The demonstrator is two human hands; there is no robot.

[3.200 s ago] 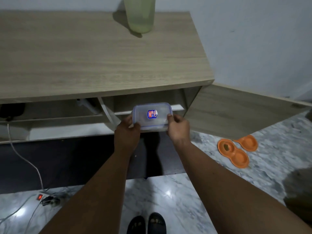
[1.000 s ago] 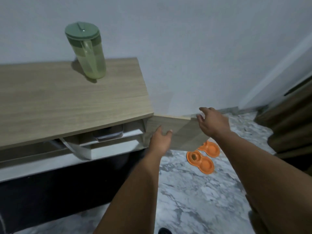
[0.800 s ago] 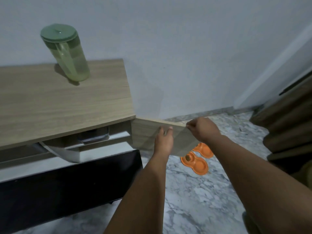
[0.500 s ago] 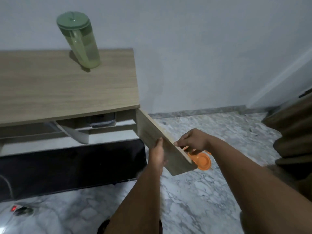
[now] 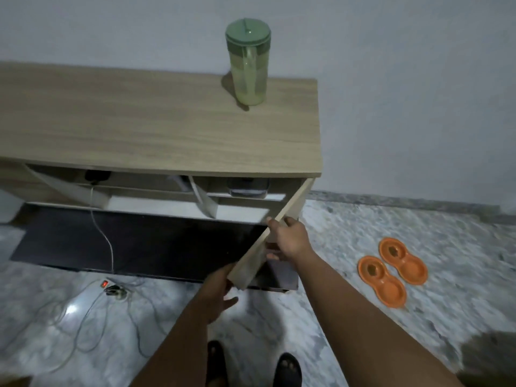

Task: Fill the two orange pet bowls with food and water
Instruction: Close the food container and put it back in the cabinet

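Two orange double pet bowls [image 5: 392, 270] lie on the marble floor at the right, each with a little brown food in one cup. A green lidded pitcher [image 5: 248, 62] stands on the wooden cabinet top [image 5: 139, 129] near the wall. A clear lidded container [image 5: 247, 188] sits on the shelf inside the cabinet. The cabinet door [image 5: 251, 263] stands half open, edge toward me. My right hand [image 5: 287, 238] grips the door's upper edge. My left hand [image 5: 220, 291] is at the door's lower corner, fingers spread, holding nothing.
A power strip [image 5: 113, 287] with a red switch and loose white cables lies on the floor at the left. My sandalled feet [image 5: 216, 367] stand in front of the cabinet. A dark brown shape [image 5: 488, 358] fills the lower right corner.
The container went from both hands onto the cabinet shelf. Both hands then took the door and swung it from wide open at the right toward the cabinet.
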